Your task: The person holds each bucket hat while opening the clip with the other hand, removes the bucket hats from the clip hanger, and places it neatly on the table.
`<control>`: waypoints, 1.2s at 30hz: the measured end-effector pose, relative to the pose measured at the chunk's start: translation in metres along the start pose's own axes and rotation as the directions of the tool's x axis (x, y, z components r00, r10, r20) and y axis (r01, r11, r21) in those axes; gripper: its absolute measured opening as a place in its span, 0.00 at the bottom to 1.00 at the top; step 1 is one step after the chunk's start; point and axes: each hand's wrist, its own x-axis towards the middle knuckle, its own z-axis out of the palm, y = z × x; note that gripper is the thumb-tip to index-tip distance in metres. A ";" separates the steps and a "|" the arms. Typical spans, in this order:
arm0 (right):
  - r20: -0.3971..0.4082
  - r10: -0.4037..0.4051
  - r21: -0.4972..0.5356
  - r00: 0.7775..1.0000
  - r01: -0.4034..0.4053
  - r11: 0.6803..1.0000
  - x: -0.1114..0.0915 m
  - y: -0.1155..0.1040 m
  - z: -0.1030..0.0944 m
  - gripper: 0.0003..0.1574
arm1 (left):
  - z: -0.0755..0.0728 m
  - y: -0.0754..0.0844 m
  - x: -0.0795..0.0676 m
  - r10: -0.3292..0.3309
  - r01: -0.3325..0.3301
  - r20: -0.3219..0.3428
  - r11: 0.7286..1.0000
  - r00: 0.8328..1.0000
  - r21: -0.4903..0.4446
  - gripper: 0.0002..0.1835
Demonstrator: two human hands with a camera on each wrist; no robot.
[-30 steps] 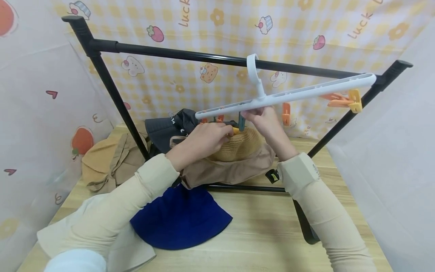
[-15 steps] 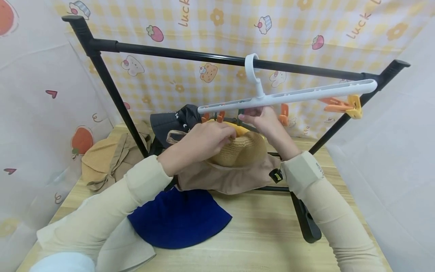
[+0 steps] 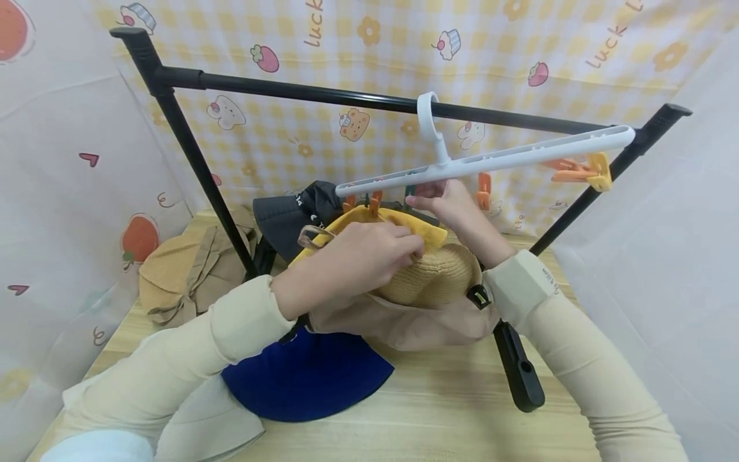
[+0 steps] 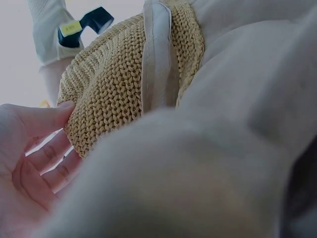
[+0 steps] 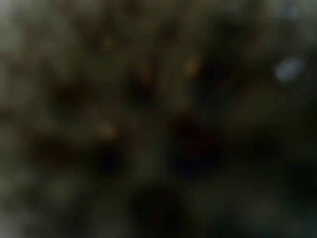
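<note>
In the head view my left hand pinches the knitted tan crown of a sun hat with a beige cloth brim. The left wrist view shows thumb and fingers at the edge of the knitted crown. Yellow cloth lies behind that hand, below the hanger. Close under the white hanger my right hand pinches a dark green clip. Orange clips hang to the left of it. The right wrist view is dark and blurred.
The hanger hooks over the black rack's top bar. A dark grey hat is behind the left hand. A blue hat, a cream hat and tan hats lie on the wooden table. More orange and yellow clips hang right.
My left hand has moved right and slightly down, bringing the sun hat toward me and to the right. More yellow cloth shows behind it. My right hand stays at the green clip.
</note>
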 end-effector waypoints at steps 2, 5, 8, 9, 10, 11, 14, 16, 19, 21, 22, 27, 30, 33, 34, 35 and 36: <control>0.002 0.009 -0.002 1.000 -0.009 1.000 0.000 0.000 -0.001 0.23 | 0.000 0.005 0.001 0.018 -0.018 -0.001 1.000 1.000 -0.015 0.04; 0.010 0.019 -0.011 1.000 -0.019 1.000 0.000 0.000 -0.003 0.24 | 0.003 0.013 0.002 0.042 -0.042 -0.007 0.999 0.999 -0.030 0.04; 0.014 0.018 -0.015 1.000 -0.018 1.000 -0.001 0.001 -0.004 0.25 | 0.008 0.019 0.002 0.058 -0.059 -0.009 0.997 0.998 -0.045 0.04; 0.016 0.016 -0.016 1.000 -0.015 1.000 -0.001 0.002 -0.005 0.25 | 0.010 0.021 0.001 0.061 -0.061 -0.009 0.997 0.998 -0.049 0.04; 0.019 0.011 -0.020 1.000 -0.010 1.000 -0.001 0.002 -0.005 0.25 | 0.013 0.022 0.000 0.060 -0.061 -0.006 0.996 0.998 -0.060 0.04; 0.019 0.007 -0.020 1.000 -0.006 1.000 -0.001 0.003 -0.005 0.25 | 0.015 0.023 -0.001 0.060 -0.060 -0.002 0.996 0.998 -0.068 0.03; 0.022 -0.001 -0.024 1.000 0.001 1.000 -0.001 0.003 -0.005 0.24 | 0.021 0.025 -0.004 0.051 -0.050 0.009 0.994 0.999 -0.101 0.03; 0.025 -0.002 -0.028 1.000 0.003 1.000 -0.001 0.003 -0.005 0.24 | 0.024 0.025 -0.006 0.041 -0.038 0.015 0.992 0.999 -0.123 0.04; 0.030 0.002 -0.023 1.000 -0.001 1.000 -0.001 0.003 -0.005 0.23 | 0.027 0.024 -0.008 0.024 -0.021 0.020 0.990 1.000 -0.141 0.04; 0.034 0.006 -0.020 0.999 -0.005 1.000 -0.001 0.002 -0.006 0.23 | 0.029 0.024 -0.010 0.018 -0.013 0.031 0.989 0.999 -0.145 0.04; 0.036 0.010 -0.017 0.999 -0.009 1.000 -0.001 0.002 -0.006 0.23 | 0.030 0.024 -0.010 0.017 -0.012 0.038 0.989 0.999 -0.146 0.04; 0.048 0.023 -0.028 0.999 -0.022 0.999 0.000 0.002 -0.008 0.23 | 0.034 0.030 -0.013 0.048 -0.039 0.065 0.990 0.997 -0.136 0.04; 0.052 0.015 -0.033 0.999 -0.014 0.999 0.000 0.002 -0.009 0.24 | 0.036 0.036 -0.015 0.075 -0.066 0.064 0.989 0.995 -0.136 0.04; 0.055 0.010 -0.035 0.998 -0.008 0.999 0.000 0.001 -0.010 0.24 | 0.038 0.043 -0.015 0.094 -0.083 0.063 0.983 0.994 -0.162 0.04; 0.054 0.011 -0.035 0.998 -0.009 0.999 0.000 0.001 -0.010 0.24 | 0.039 0.045 -0.015 0.096 -0.083 0.064 0.980 0.993 -0.182 0.04; 0.056 0.011 -0.035 0.998 -0.009 0.999 -0.001 0.000 -0.011 0.24 | 0.039 0.047 -0.015 0.100 -0.085 0.064 0.976 0.993 -0.202 0.04; 0.056 0.011 -0.037 0.998 -0.009 0.999 -0.001 0.000 -0.011 0.24 | 0.041 0.050 -0.014 0.102 -0.086 0.063 0.971 0.993 -0.225 0.04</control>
